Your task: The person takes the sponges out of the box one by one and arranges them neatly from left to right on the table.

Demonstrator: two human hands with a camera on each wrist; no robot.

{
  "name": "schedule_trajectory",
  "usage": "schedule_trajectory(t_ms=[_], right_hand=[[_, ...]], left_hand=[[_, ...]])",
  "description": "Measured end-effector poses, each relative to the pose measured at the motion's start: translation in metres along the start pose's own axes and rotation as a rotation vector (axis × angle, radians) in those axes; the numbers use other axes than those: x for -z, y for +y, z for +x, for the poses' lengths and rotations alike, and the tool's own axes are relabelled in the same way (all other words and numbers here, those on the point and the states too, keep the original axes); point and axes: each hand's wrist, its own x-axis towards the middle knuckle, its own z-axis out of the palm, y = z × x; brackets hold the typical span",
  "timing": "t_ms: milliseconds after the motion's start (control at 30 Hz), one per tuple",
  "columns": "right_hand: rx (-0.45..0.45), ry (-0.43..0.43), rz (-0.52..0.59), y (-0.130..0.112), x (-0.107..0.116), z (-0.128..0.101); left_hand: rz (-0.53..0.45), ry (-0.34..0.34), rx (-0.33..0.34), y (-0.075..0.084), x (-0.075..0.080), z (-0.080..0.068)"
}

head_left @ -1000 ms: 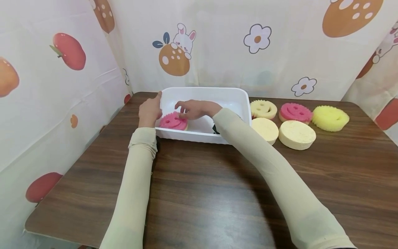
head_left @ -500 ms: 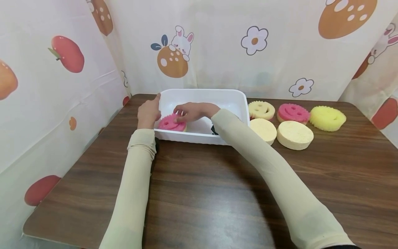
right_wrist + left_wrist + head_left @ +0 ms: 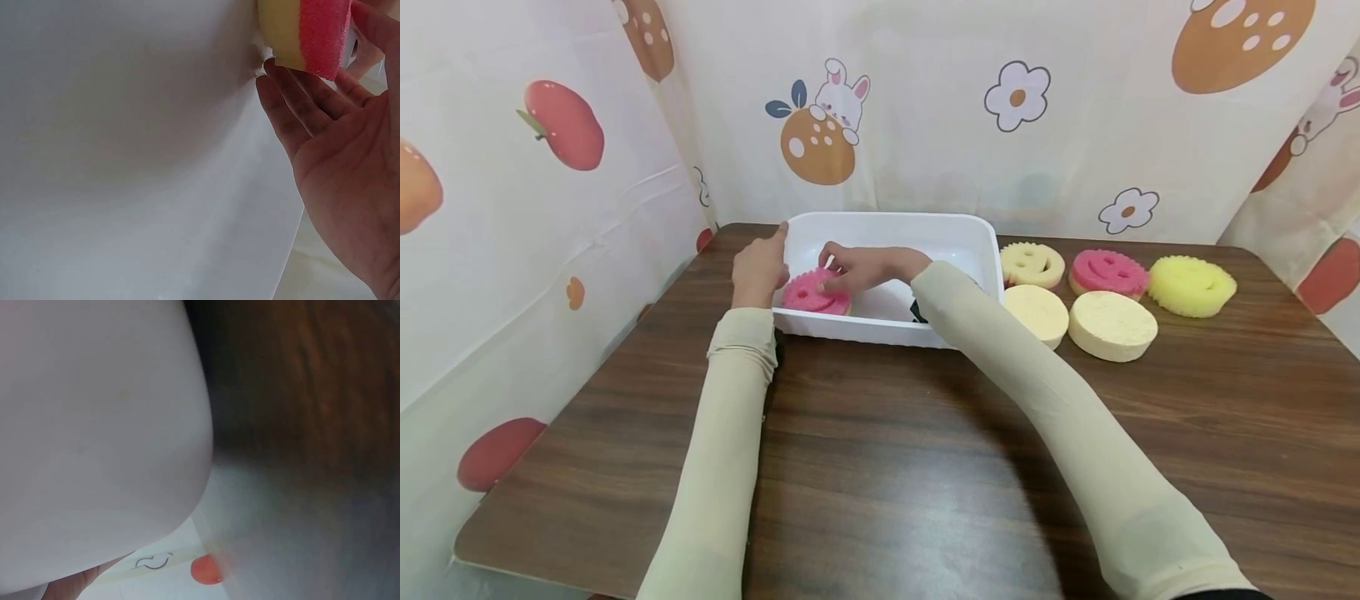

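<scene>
In the head view, a white plastic tray (image 3: 887,329) stands at the back of the wooden table. My left hand (image 3: 758,268) grips its left rim, with the index finger along the edge. The tray's wall (image 3: 100,437) fills much of the left wrist view and hides most of that hand. Inside, at the left end, sits a round pink smiley sponge (image 3: 808,293) with a scalloped edge. My right hand (image 3: 868,268) reaches over the tray and holds the sponge's far right edge between thumb and fingers. The right wrist view shows its cream and pink layers (image 3: 322,37) beside the fingers.
Right of the tray lie a cream smiley sponge (image 3: 1032,264), a pink one (image 3: 1108,273) and a yellow one (image 3: 1192,286). Two plain cream round sponges, one near the tray (image 3: 1037,312) and one farther right (image 3: 1112,325), lie before them. A printed curtain (image 3: 925,125) hangs behind the table.
My right hand's fingers and thumb have closed on the pink sponge's edge, having hovered over it before. The sponge has turned slightly. My left hand has stayed on the tray rim.
</scene>
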Motion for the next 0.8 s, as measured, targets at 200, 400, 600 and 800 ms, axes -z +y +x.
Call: schedule_trajectory(t_ms=[200, 400, 600, 800], right_hand=[[0.013, 0.011, 0.045, -0.0026, -0.0012, -0.0016], [0.011, 0.016, 0.068, -0.003, -0.0008, -0.0031], [0.016, 0.024, 0.094, -0.0007, 0.001, -0.0018], [-0.025, 0.028, 0.132, 0.0025, 0.0028, -0.005]], left_hand=[[-0.003, -0.004, 0.002, 0.0006, -0.0006, 0.0006], [0.005, -0.007, -0.005, 0.0017, 0.0006, 0.0002], [0.004, 0.001, -0.008, 0.0006, 0.0018, -0.0002], [-0.005, -0.002, -0.017, 0.0007, 0.0019, -0.0005]])
